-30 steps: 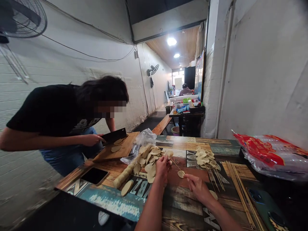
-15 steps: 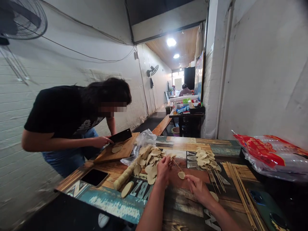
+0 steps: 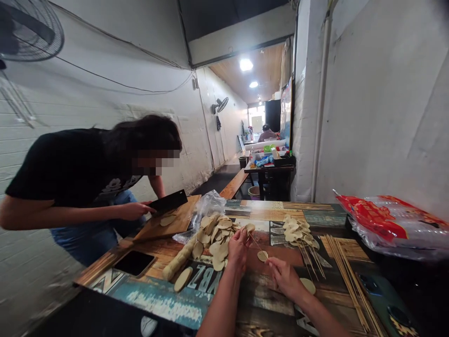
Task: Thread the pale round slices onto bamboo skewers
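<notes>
A thin wooden skewer (image 3: 255, 241) runs between my hands. My left hand (image 3: 239, 245) is closed, its fingertips pinching a pale round slice (image 3: 249, 228) at the skewer's far end. Another slice (image 3: 262, 256) sits lower on the stick, right against the fingertips of my right hand (image 3: 282, 275), which pinches the near end. Left of my hands lies a heap of loose slices (image 3: 219, 238), beside a long sliced roll (image 3: 180, 257). Filled skewers (image 3: 298, 231) are piled to the right. A single slice (image 3: 307, 285) lies partly behind my right wrist.
Across the table's left corner, a person in black (image 3: 70, 173) holds a dark cleaver (image 3: 170, 202) over a wooden board (image 3: 185, 213). A phone (image 3: 134, 263), plastic bag (image 3: 213, 203), bare skewers (image 3: 345, 281), a dark green phone (image 3: 382, 299) and red-and-clear packages (image 3: 386, 222) lie around the table.
My view has shifted slightly, so the scene sits a little further left. The slice at my left fingertips now shows more of its face. Both hands keep their grip.
</notes>
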A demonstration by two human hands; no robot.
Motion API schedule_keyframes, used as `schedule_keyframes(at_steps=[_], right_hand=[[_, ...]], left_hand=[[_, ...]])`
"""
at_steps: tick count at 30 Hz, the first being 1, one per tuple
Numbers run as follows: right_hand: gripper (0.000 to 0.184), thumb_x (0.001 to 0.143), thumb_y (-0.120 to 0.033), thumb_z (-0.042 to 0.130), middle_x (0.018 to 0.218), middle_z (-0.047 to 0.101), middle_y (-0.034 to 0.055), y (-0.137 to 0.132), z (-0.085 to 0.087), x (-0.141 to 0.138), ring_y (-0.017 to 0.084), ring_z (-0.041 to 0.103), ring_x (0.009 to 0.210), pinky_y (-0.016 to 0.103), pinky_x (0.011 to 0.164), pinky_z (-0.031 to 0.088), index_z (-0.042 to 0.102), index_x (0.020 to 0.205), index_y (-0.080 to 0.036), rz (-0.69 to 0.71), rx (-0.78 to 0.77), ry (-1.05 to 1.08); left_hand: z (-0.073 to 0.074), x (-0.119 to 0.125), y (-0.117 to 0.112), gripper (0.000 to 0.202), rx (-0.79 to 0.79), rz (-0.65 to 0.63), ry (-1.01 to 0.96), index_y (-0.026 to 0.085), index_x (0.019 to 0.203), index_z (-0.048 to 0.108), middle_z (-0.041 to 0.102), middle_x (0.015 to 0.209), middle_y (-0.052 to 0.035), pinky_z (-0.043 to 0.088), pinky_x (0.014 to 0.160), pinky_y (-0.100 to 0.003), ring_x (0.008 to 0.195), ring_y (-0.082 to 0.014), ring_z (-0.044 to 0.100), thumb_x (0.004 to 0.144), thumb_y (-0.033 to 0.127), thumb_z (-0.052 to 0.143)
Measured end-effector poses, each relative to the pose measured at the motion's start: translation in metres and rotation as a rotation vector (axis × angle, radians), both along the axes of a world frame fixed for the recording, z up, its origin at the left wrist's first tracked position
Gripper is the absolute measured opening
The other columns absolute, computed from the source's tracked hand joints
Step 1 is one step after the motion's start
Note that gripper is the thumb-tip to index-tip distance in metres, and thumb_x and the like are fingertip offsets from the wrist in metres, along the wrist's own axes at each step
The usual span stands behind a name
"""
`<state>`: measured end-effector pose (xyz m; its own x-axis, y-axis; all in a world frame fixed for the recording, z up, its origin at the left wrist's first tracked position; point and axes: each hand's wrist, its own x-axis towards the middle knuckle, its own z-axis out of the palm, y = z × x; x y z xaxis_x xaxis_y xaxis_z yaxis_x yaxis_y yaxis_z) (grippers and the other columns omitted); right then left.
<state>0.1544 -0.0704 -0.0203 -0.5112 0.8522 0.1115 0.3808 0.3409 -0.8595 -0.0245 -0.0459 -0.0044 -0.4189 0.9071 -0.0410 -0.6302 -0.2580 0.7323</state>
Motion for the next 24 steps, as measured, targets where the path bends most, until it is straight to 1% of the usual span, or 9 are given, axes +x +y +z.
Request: schedule_keyframes(at_steps=[3,6,9,13,17,21,24], right_hand=[[0.039,0.091,-0.038,0.031,0.044,0.046,-0.0048,-0.001,-0.002,-0.002,0.014,0.047,0.041,0.025,0.049,0.037,0.064,0.09,-0.017,0.002,0.023,-0.005],[0.036,0.091,-0.039,0.032,0.045,0.047,-0.0047,-0.003,-0.001,-0.004,0.014,0.047,0.041,0.025,0.048,0.037,0.062,0.086,-0.019,-0.011,0.042,0.015],[0.034,0.091,-0.042,0.034,0.045,0.047,-0.0049,-0.006,0.002,-0.006,0.014,0.049,0.042,0.025,0.049,0.038,0.059,0.083,-0.021,-0.021,0.001,0.049],[0.033,0.09,-0.044,0.034,0.042,0.046,-0.0063,-0.006,0.006,-0.009,0.014,0.048,0.039,0.025,0.048,0.038,0.056,0.08,-0.022,-0.045,-0.075,0.088],[0.031,0.091,-0.041,0.035,0.042,0.048,-0.0066,-0.006,0.01,-0.01,0.012,0.046,0.037,0.023,0.045,0.035,0.056,0.081,-0.021,-0.087,-0.075,0.104],[0.029,0.091,-0.041,0.034,0.044,0.048,-0.0071,-0.005,0.014,-0.009,0.01,0.041,0.032,0.022,0.039,0.031,0.05,0.077,-0.022,-0.122,-0.123,0.128],[0.03,0.09,-0.044,0.032,0.045,0.048,-0.0075,-0.002,0.017,-0.008,0.009,0.04,0.031,0.021,0.037,0.031,0.046,0.075,-0.022,-0.162,-0.142,0.173]], left_hand=[[0.0,0.003,0.001,0.038,0.003,-0.005,-0.007,0.014,0.086,0.074,0.074,0.088,-0.0096,0.051,0.076,-0.028,0.079,-0.0178,0.068,0.055,0.032,0.087],[0.001,0.005,0.001,0.034,0.008,-0.01,-0.042,0.015,0.084,0.073,0.074,0.086,-0.008,0.051,0.076,-0.027,0.076,-0.0156,0.068,0.056,0.03,0.087],[0.003,0.008,0.0,0.032,-0.009,-0.032,-0.045,0.014,0.083,0.072,0.073,0.085,-0.0073,0.051,0.077,-0.027,0.075,-0.0145,0.068,0.057,0.028,0.086],[0.005,0.017,-0.002,0.037,-0.004,-0.074,0.006,0.014,0.086,0.072,0.073,0.089,-0.0073,0.051,0.079,-0.027,0.077,-0.014,0.067,0.056,0.032,0.086],[0.008,0.028,-0.005,0.041,0.0,-0.115,0.046,0.014,0.087,0.073,0.073,0.091,-0.0076,0.05,0.08,-0.028,0.08,-0.0155,0.067,0.054,0.036,0.087],[0.01,0.041,-0.01,0.044,-0.026,-0.19,0.07,0.014,0.088,0.074,0.072,0.09,-0.0071,0.049,0.079,-0.028,0.079,-0.0154,0.066,0.054,0.037,0.088],[0.01,0.05,-0.015,0.046,-0.06,-0.29,0.091,0.014,0.091,0.073,0.072,0.086,-0.0063,0.049,0.07,-0.024,0.074,-0.0141,0.064,0.055,0.038,0.087]])
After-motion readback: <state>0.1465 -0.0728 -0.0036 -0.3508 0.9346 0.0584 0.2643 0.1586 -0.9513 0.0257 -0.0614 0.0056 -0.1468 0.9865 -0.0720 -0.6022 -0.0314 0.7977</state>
